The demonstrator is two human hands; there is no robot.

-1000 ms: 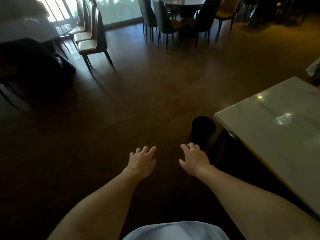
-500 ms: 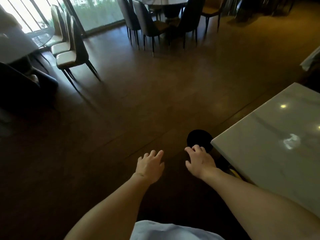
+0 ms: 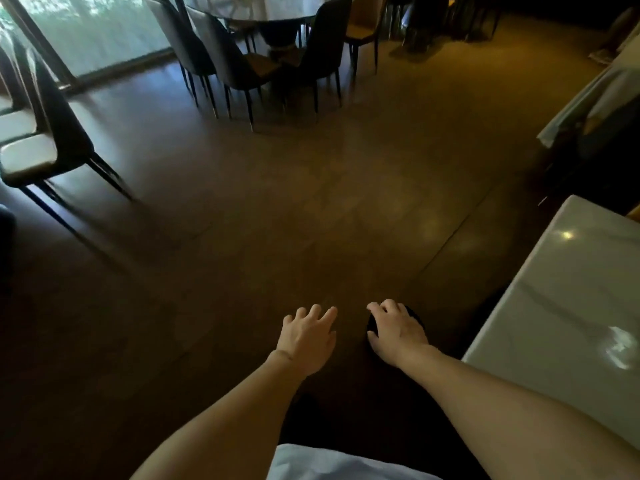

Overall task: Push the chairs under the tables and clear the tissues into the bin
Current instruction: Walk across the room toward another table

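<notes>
My left hand (image 3: pixel 308 336) and my right hand (image 3: pixel 396 329) reach forward, palms down, fingers spread, holding nothing. A round black bin (image 3: pixel 417 315) stands on the dark floor right behind my right hand, mostly hidden by it, beside the corner of a white marble table (image 3: pixel 554 323) on my right. A round table (image 3: pixel 263 8) at the far centre has several dark chairs (image 3: pixel 221 57) around it. At the left edge stands a dark chair with a pale seat (image 3: pixel 38 157), pulled out from its table. I see no tissues.
A window wall (image 3: pixel 93 36) runs along the back left. Another pale-topped table (image 3: pixel 595 95) sits at the far right. Wide dark floor (image 3: pixel 311 202) stretches between the tables.
The view has moved forward and turned left. The bin, once ahead of my right hand, now sits under it. The marble table has slid toward the right edge. Both hands stay open.
</notes>
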